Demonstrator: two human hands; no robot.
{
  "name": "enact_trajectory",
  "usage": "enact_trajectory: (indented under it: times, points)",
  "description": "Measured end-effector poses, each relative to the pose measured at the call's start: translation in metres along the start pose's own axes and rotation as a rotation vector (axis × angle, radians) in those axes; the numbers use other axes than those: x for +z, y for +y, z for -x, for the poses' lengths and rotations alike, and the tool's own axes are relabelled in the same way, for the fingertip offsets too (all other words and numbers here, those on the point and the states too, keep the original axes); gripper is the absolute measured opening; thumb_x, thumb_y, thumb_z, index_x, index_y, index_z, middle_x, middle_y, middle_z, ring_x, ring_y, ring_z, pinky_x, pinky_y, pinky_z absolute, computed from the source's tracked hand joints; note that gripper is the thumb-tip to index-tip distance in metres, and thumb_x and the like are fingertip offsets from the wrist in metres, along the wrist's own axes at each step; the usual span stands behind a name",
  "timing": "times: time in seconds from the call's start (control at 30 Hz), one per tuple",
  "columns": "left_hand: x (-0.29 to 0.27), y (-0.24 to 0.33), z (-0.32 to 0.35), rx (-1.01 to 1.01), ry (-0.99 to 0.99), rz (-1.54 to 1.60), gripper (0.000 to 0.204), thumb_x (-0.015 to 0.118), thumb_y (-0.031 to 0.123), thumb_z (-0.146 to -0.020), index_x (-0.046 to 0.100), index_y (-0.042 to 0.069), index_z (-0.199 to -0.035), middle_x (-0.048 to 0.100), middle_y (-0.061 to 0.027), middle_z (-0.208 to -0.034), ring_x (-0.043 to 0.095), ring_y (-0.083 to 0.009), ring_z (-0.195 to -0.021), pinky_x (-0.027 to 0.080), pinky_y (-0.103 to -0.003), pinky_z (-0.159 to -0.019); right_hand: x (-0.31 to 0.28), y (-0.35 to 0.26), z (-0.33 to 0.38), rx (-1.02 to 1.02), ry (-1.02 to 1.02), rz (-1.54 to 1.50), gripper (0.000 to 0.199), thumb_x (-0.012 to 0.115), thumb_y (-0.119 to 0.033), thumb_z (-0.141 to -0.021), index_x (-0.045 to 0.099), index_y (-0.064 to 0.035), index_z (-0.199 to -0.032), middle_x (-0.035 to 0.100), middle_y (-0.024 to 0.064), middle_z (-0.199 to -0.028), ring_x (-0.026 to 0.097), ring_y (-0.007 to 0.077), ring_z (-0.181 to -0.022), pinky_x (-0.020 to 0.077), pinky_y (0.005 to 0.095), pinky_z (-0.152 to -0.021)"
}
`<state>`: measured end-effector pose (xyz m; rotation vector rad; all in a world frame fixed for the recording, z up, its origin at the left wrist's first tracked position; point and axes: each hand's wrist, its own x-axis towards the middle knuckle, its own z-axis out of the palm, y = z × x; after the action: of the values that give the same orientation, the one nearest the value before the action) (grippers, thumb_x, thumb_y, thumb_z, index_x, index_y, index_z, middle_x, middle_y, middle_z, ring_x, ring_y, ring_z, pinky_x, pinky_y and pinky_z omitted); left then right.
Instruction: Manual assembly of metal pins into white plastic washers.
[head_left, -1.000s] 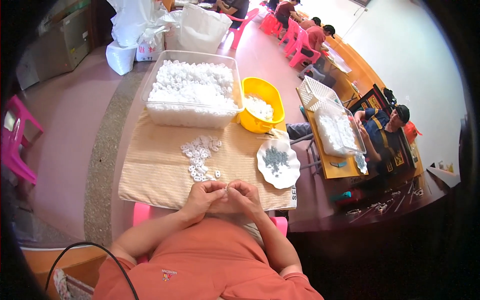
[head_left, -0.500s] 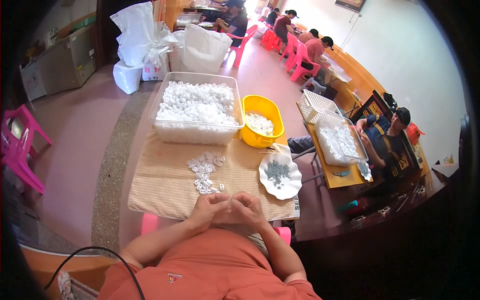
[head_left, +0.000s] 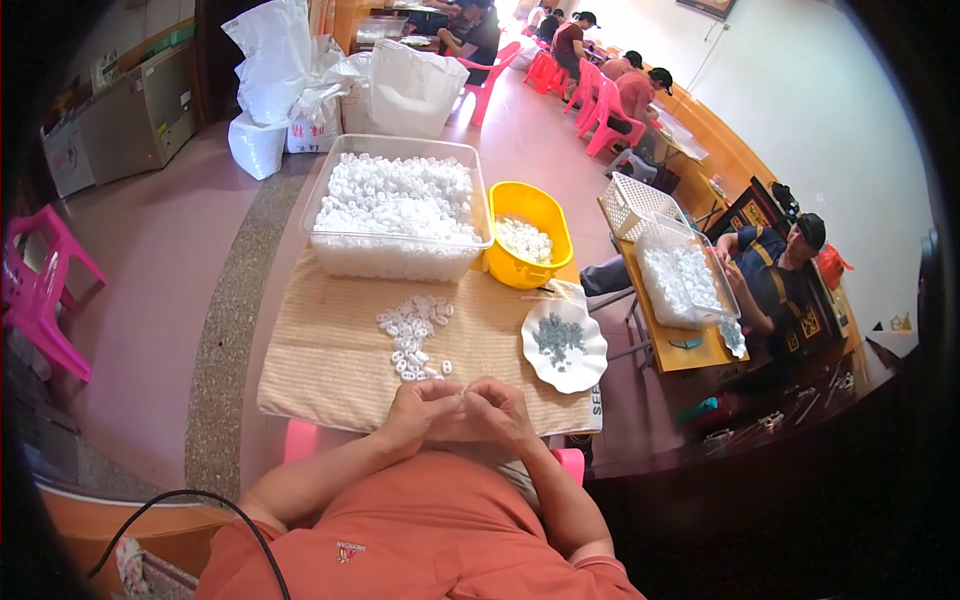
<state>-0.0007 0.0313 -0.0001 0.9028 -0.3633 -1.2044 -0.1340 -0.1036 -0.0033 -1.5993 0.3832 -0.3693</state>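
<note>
My left hand (head_left: 418,412) and my right hand (head_left: 503,412) meet fingertip to fingertip at the near edge of the tan cloth (head_left: 330,350). Both are closed in a pinch; whatever lies between the fingertips is too small and hidden to name. Just beyond them is a loose pile of small white plastic pieces (head_left: 412,325) with holes in them. To the right, a white scalloped plate (head_left: 575,375) carries small grey-green bits and a few white ones.
A large clear bin (head_left: 400,262) full of white pieces stands at the cloth's far side, beside a yellow tub (head_left: 528,272) of small whitish parts. At right, a co-worker (head_left: 775,270) sits by another table with a clear bin (head_left: 690,290). White sacks (head_left: 410,90) stand farther back.
The view has shifted slightly, so the table's things sit a little higher in the picture. My hands stay pinched together, with only slight finger movement.
</note>
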Motion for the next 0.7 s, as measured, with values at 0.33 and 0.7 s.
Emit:
enact_trajectory:
  times: [0.33,0.7]
  points:
    - [0.001,0.002,-0.001,-0.037,0.027,-0.024,0.017,0.063,0.003,-0.088,0.061,-0.003,-0.104,0.064,-0.0071,-0.093,0.063,-0.0135,-0.083,0.055,-0.026,-0.075,-0.002,0.004,-0.003,0.037,0.083,0.127,0.010,0.058,-0.009,-0.092,0.063,0.0004,-0.090,0.062,-0.0010,-0.080,0.055,0.0051,-0.073,0.0456,0.0196,-0.066]
    - [-0.004,0.001,-0.008,-0.042,0.019,0.030,0.020,0.063,0.002,-0.088,0.061,-0.005,-0.107,0.064,-0.0083,-0.097,0.065,-0.0141,-0.084,0.057,-0.027,-0.078,0.000,-0.010,-0.009,0.043,0.044,-0.073,0.007,0.058,-0.005,-0.092,0.059,0.0022,-0.090,0.063,0.0032,-0.083,0.060,0.0083,-0.075,0.0492,0.0213,-0.068]
